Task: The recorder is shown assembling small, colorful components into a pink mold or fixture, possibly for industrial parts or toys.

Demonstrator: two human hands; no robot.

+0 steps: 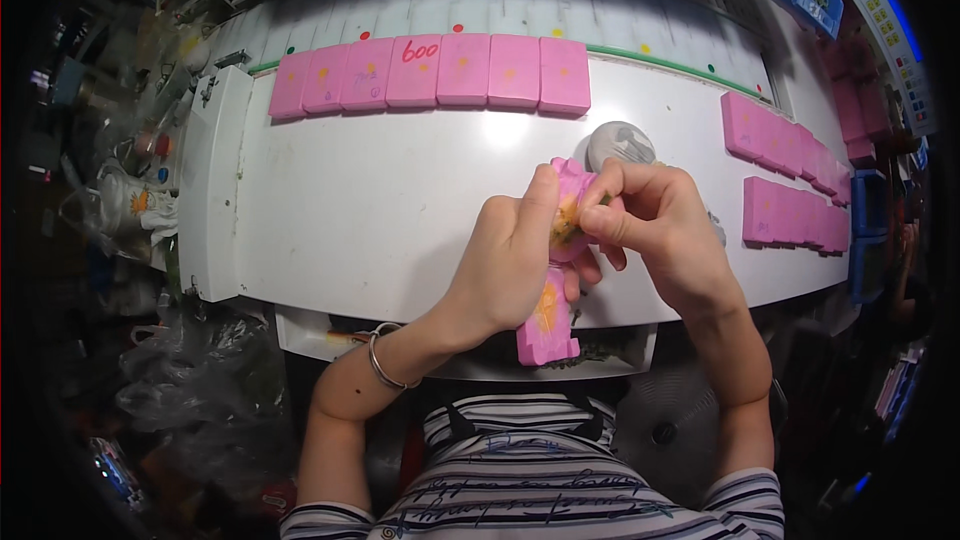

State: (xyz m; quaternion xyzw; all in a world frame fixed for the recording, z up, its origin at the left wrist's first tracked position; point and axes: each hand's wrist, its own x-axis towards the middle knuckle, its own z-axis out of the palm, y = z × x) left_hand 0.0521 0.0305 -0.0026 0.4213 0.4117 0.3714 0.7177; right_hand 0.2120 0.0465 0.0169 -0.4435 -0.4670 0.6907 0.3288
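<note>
My left hand point(500, 250) is closed around a pink block-shaped mold point(535, 343) with yellow staining, which hangs down past the worktable's near edge. Its upper part shows between my two hands, with yellow and dark green bits in it. Against that upper part, my right hand point(672, 222) has its thumb and index finger pinched together. What sits between those fingertips is too small and covered to make out. Just beyond my right hand lies a round grey-white dish point(620, 145), partly hidden by the fingers.
A row of pink blocks point(412, 73) lines the far side of the white worktable point(330, 200). Two more pink rows point(775, 212) stand at the right. Beneath the near edge is an open drawer point(310, 332). Blue bins point(820, 2) and a control panel point(893, 35) stand far right.
</note>
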